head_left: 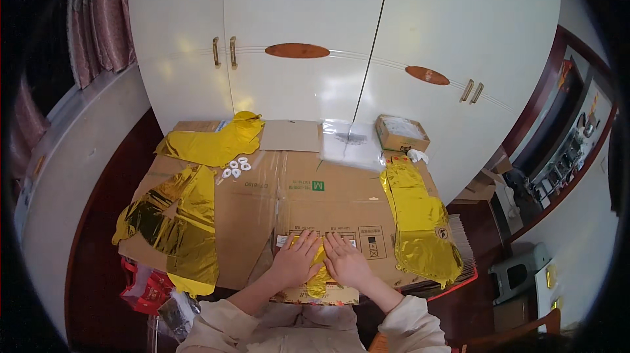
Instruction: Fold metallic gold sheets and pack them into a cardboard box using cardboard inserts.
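My left hand (pixel 297 261) and my right hand (pixel 346 262) lie flat side by side at the near edge of the cardboard-covered table, fingers stretched out. Both press on a gold foil piece (pixel 317 285), probably a folded foil balloon; the palms hide part of it. Beneath it is a flat card or box with a patterned edge (pixel 289 298). Flat gold foil balloons lie around: one at the far left (pixel 220 142), a large one at the near left (pixel 190 222) hanging over the edge, and some on the right (pixel 423 228).
Several small white rings (pixel 236 168) lie beside the far-left foil. Clear plastic bags (pixel 351 143) and a small carton (pixel 401 134) with white contents stand at the back, before white cabinets (pixel 302 5). A red bag (pixel 146 289) hangs at the left; a grey stool (pixel 522 271) stands right.
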Demonstrator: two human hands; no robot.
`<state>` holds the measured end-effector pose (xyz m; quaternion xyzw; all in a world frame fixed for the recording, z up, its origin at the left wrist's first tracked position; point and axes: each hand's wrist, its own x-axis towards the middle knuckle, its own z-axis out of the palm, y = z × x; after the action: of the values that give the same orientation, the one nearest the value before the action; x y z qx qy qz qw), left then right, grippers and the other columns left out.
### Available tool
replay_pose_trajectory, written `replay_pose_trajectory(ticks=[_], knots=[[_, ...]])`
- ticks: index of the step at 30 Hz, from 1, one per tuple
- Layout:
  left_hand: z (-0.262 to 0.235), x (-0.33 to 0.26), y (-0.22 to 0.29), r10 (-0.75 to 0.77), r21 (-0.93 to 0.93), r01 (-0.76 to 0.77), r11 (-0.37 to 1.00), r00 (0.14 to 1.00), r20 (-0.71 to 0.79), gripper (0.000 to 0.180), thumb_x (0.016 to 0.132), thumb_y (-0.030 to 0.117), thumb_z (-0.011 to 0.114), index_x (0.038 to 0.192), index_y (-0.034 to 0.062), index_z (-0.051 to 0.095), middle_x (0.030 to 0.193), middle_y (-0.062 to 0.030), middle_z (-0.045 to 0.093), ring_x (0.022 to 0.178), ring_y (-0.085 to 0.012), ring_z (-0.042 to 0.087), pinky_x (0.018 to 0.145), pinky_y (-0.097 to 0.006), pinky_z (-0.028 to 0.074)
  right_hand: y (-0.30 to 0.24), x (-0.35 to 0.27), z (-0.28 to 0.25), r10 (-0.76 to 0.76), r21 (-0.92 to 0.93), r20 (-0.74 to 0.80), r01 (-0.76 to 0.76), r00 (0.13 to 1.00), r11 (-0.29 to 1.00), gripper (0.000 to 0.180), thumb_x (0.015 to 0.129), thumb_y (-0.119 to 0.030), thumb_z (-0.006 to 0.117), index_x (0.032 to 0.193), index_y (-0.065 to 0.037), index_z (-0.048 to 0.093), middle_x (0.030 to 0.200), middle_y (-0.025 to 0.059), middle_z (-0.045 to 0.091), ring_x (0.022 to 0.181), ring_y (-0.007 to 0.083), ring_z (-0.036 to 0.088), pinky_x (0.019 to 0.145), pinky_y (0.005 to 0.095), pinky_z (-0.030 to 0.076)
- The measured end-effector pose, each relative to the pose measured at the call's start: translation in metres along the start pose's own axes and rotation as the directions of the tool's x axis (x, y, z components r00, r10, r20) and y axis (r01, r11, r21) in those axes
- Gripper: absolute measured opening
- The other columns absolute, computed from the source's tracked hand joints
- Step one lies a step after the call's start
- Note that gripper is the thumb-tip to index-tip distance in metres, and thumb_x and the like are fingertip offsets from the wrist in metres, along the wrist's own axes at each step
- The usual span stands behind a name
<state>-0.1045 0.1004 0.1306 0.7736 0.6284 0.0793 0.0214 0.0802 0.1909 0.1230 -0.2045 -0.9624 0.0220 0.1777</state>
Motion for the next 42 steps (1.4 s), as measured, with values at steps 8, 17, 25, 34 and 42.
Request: replay_pose_trajectory(ticks=[8,17,25,34,42], knots=[[-0.002,-0.015,-0.013,-0.074,0.082,0.072,0.994,0.997,0.024,0.074,0.096,0.05,0.043,0.147,-0.0028,0.03,0.155,-0.0174,0.027,0.146,-0.0277,0.022,0.116,-0.052,0.018,0.006,-0.015,-0.002,0.087,-0.041,0.058,-0.085,0.994,0.996,0.062,0.094,-0.035,0.051,0.136,0.01,0.044,0.142,0.0277,0.045,0.135,0.0385,0.041,0.114,0.0472,0.029],[-0.035,0.005,-0.027,0.046,0.312,-0.057,0.948,0.998,0.042,0.064,0.096,0.038,0.047,0.145,-0.0007,0.034,0.15,-0.0159,0.037,0.143,-0.0286,0.028,0.115,-0.053,0.02,0.005,-0.015,-0.011,0.098,-0.083,0.109,-0.09,0.989,0.993,0.074,0.094,-0.048,0.048,0.14,0.009,0.039,0.145,0.0267,0.04,0.138,0.0371,0.037,0.115,0.047,0.026],[0.006,0.044,-0.04,0.415,0.013,-0.414,0.91,0.91,-0.004,0.057,0.098,0.038,0.045,0.148,0.011,0.034,0.152,-0.0093,0.036,0.141,-0.0296,0.032,0.115,-0.054,0.022,0.001,-0.021,-0.012,0.08,-0.13,0.023,-0.077,0.997,0.989,0.064,0.09,-0.043,0.057,0.131,0.006,0.05,0.139,0.0218,0.049,0.131,0.0332,0.045,0.112,0.0488,0.03],[0.001,0.042,-0.036,0.38,0.093,-0.386,0.918,0.922,0.073,0.057,0.1,0.042,0.04,0.15,0.0166,0.031,0.156,-0.0038,0.031,0.144,-0.027,0.028,0.115,-0.055,0.021,-0.055,-0.078,-0.048,-0.319,-0.083,-0.053,0.314,0.946,0.946,0.042,0.079,-0.025,0.065,0.116,-0.005,0.064,0.117,0.0061,0.063,0.109,0.0216,0.058,0.096,0.0406,0.044],[0.01,0.044,-0.041,0.407,0.088,-0.406,0.91,0.913,0.003,0.062,0.098,0.05,0.04,0.148,0.0146,0.035,0.153,-0.0051,0.036,0.141,-0.0262,0.033,0.114,-0.056,0.021,-0.051,-0.098,-0.044,-0.324,-0.169,-0.286,0.285,0.902,0.943,0.029,0.074,-0.013,0.065,0.103,-0.012,0.069,0.105,-0.0009,0.063,0.098,0.0145,0.059,0.085,0.0302,0.049]])
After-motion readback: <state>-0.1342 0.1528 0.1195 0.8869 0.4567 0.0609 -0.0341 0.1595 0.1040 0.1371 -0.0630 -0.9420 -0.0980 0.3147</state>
